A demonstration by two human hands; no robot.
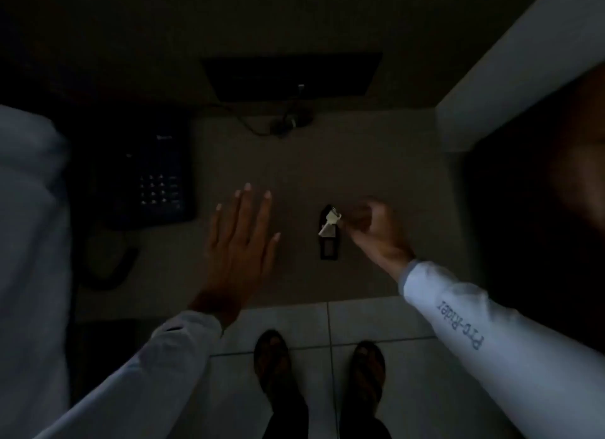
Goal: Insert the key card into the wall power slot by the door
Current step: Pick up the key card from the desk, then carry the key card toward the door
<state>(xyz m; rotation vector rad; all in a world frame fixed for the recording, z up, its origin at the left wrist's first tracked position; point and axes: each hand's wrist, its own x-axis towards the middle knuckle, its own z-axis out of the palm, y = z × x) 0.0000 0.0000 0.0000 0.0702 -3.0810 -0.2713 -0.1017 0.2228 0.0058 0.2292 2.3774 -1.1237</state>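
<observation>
Light: the room is dim, so we read the small details with caution.

Card: the key card (329, 239), a dark tag with a pale key (330, 224) lying over its upper end, rests on the desk (376, 150), just right of centre and near the front edge.

Right hand: our right hand (376, 229) sits just beside the card, fingers curled in toward the pale key. Whether the fingertips are pinched on it or only touching, we cannot tell (blur and shadow hide the contact).

Left hand: our left hand (240, 242) is spread flat, fingers apart, holding nothing, over the desk to the left of the card and apart from it.

Around: a phone (154, 180) stands at the left with its cord (111, 262) looping toward the front edge; a dark screen (291, 75) is on the wall behind, cables (278, 124) trailing below it.

Slot: neither the wall power slot nor the door shows in this view.

Stage: we judge the pick-up is just starting; carrying and inserting remain.

Risk, grip: pinching only the key could let the tag swing or slip free as we lift.

Risk, edge: a fumble in this poor light could nudge the card off the front of the desk onto the tiled floor (376, 321).

Risk, slot: in the dark we may misalign the card at the slot.
</observation>
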